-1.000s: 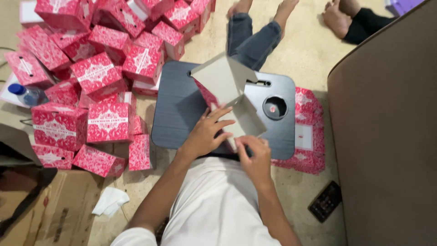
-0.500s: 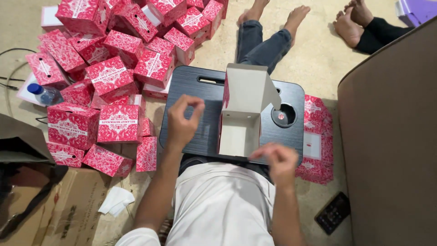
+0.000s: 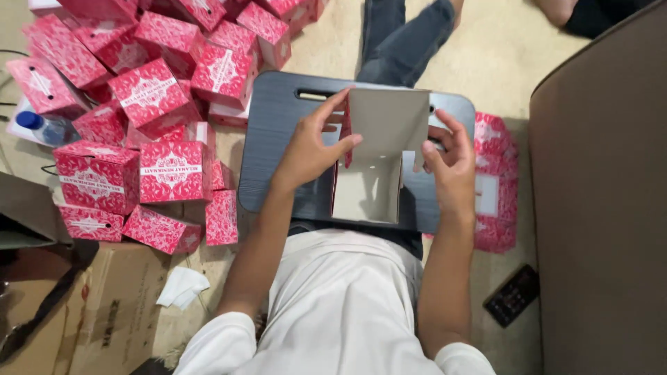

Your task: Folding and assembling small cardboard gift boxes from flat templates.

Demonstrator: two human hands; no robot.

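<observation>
A half-folded cardboard box (image 3: pixel 379 167), pink outside and plain grey-white inside, stands open on a dark lap tray (image 3: pixel 274 149) across my legs. My left hand (image 3: pixel 313 149) grips its left wall and flap with thumb and fingers. My right hand (image 3: pixel 450 161) holds the right side flap. The box's lid panel stands up at the far side and the hollow inside faces me.
A heap of finished pink patterned boxes (image 3: pixel 149 104) fills the floor to the left. Flat pink box blanks (image 3: pixel 495 187) lie right of the tray. A water bottle (image 3: pixel 42 126), a brown carton (image 3: pixel 90 305), a crumpled tissue (image 3: pixel 182 286), a phone (image 3: pixel 513 294) and a brown sofa side (image 3: pixel 604 208) surround me.
Both hands were off the box half a second ago; now they have closed on its left and right sides. The view has tilted closer over the tray.
</observation>
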